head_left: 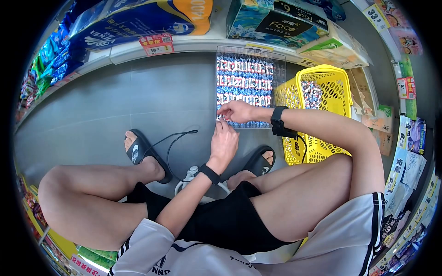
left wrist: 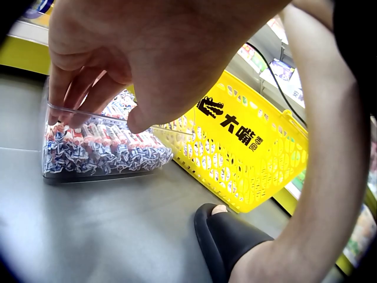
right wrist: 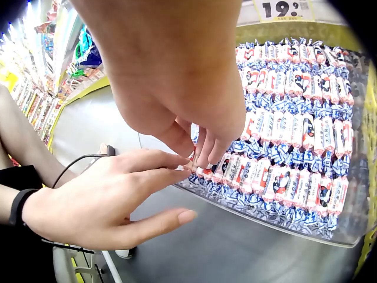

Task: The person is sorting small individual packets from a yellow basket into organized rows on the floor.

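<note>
A clear plastic box [left wrist: 100, 176] stands on the floor, filled with several neat rows of wrapped candies [right wrist: 294, 132] in white, red and blue. My right hand [head_left: 240, 111] reaches over the box from the right, its thumb and fingers pinching a wrapped candy at the left end of the nearest row. The left hand [head_left: 224, 143] comes in from the near side. In the right wrist view its fingers stretch out fairly straight, their tips touching the same row end beside the right fingertips. The fingertips partly hide that candy.
A yellow basket [head_left: 294, 149] with loose wrapped candies [head_left: 311, 95] inside stands right of the box. Shelves with tissue packs [head_left: 285, 23] run behind the box. A black cable [head_left: 171, 146] hangs near the sandalled feet [head_left: 149, 156].
</note>
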The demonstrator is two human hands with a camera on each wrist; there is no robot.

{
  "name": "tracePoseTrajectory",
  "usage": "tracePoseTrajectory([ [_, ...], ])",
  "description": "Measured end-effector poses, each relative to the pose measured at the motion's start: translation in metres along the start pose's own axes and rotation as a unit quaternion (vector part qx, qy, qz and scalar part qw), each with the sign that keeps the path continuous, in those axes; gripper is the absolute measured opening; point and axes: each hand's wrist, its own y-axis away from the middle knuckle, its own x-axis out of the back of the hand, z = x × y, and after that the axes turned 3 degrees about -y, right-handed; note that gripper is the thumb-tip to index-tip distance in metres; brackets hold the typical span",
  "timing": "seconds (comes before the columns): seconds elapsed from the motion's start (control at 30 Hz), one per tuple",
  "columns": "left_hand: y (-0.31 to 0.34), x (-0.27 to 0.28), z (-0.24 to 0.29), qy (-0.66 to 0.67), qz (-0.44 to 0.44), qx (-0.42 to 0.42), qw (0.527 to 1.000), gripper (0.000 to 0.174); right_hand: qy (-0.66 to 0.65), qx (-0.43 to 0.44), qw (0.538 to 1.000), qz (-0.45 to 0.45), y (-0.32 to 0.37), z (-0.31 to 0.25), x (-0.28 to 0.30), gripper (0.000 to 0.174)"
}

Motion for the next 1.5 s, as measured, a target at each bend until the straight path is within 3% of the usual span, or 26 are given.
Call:
tracePoseTrajectory([
  [0.27,0.000,-0.003,-0.001,0.020,0.007,0.000,1.000,0.058,-0.035,-0.020,0.999,-0.011,-0.005,0.004,0.001,0.045],
  [0.43,0.000,-0.002,-0.001,0.012,0.010,-0.003,1.000,0.058,-0.174,-0.046,0.983,-0.023,-0.001,-0.001,0.001,0.047],
  [0.83,0.001,-0.002,-0.002,0.007,0.042,-0.011,0.999,0.053,-0.259,-0.120,0.956,-0.069,-0.004,-0.003,0.001,0.048],
  [1.37,0.000,0.000,-0.002,0.020,0.019,-0.011,1.000,0.051,-0.138,-0.059,0.988,-0.028,-0.002,-0.001,0.005,0.037],
  [1.5,0.001,-0.001,-0.002,0.018,0.015,-0.012,1.000,0.052,-0.013,0.003,1.000,-0.006,0.000,-0.003,0.008,0.037],
])
